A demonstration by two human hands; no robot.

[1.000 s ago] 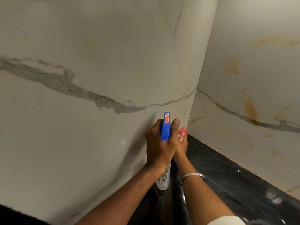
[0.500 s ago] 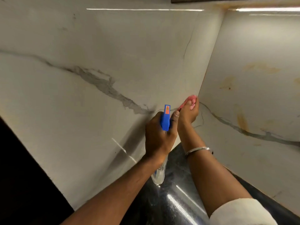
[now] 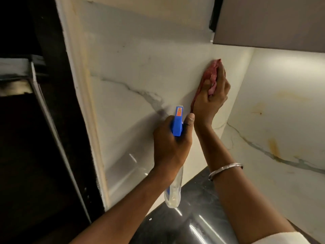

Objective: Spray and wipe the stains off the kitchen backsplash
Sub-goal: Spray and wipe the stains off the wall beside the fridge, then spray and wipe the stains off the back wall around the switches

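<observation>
Although the spray bottle (image 3: 177,124) carries an orange-red sticker on top of its blue trigger head, the print on it is too small to read; no other writing is legible anywhere in view.

Left hand (image 3: 169,143): fingers wrapped fully round the neck of the bottle, thumb lying along the right side of the blue head. Nozzle points toward the left backsplash panel (image 3: 133,71). The clear body of the bottle hangs below the wrist, above the dark glossy surface (image 3: 197,224), not touching it as far as can be seen.

Right hand (image 3: 212,95): curled closed on a bunched pink-red cloth (image 3: 211,74), pressing it flat against the left panel, high up and close to the inside corner, just under the grey overhead cabinet (image 3: 270,23). A strip of the cloth trails down between the wrist and the wall.

Count: one bottle, one cloth, two hands, one metal bangle (image 3: 226,170) on the right forearm, one white sleeve edge (image 3: 281,238) at bottom right.

Two marble-veined panels meet at the corner. The right-hand panel (image 3: 288,81) shows several yellow-brown stains (image 3: 273,147), one a vertical streak crossing a grey vein, others fainter above it. The left panel has a yellowish band along its left edge, beside a dark opening at frame left.
</observation>
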